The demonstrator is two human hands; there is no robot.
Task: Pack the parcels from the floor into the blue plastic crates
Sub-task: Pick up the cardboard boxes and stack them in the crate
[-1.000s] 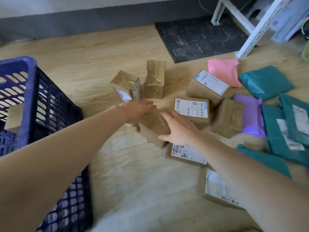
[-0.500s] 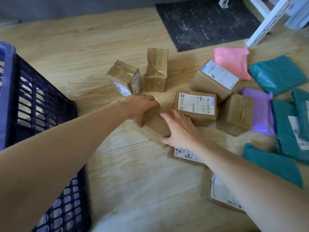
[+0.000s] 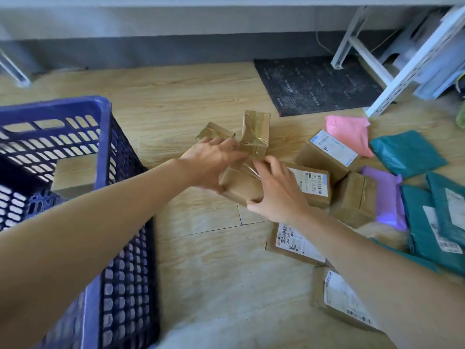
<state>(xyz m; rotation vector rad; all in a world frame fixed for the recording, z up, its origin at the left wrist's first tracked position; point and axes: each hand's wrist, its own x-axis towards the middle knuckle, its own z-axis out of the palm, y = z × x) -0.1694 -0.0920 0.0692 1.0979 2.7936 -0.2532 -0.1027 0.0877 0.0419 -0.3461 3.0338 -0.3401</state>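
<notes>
Raised a little from the floor [image 3: 201, 260] since the earlier frame, the taped brown parcel [image 3: 240, 185] is now grasped from both sides: the left grip [image 3: 214, 159] is spread over its far left edge with the thumb tucked under the near corner, and the right grip [image 3: 276, 192] is curled over its right end. Whether the parcel is fully clear of the floor cannot be told.

Nearest, below the right forearm, a labelled carton [image 3: 344, 303] is seen lying flat, and a flat labelled parcel [image 3: 294, 240] is found just behind the right grip's wrist. Well to the left of the left grip, the blue plastic crate [image 3: 100, 109] is placed, with one brown box [image 3: 73, 172] already inside it. Just right of the right grip a barcode-labelled box [image 3: 312, 182] is seen, then a plain brown box [image 3: 354, 197], a purple mailer [image 3: 387, 195] and stacked teal mailers [image 3: 427, 222]. Beyond the left grip two taped parcels [image 3: 255, 133] are set, the left one partly hidden by its fingers. Farther right a white-labelled box [image 3: 327, 149], a pink mailer [image 3: 347, 132] and another teal mailer [image 3: 407, 152] are seen. Farthest off, a dark mat [image 3: 314, 84] and a white rack [image 3: 392, 71] are visible.
</notes>
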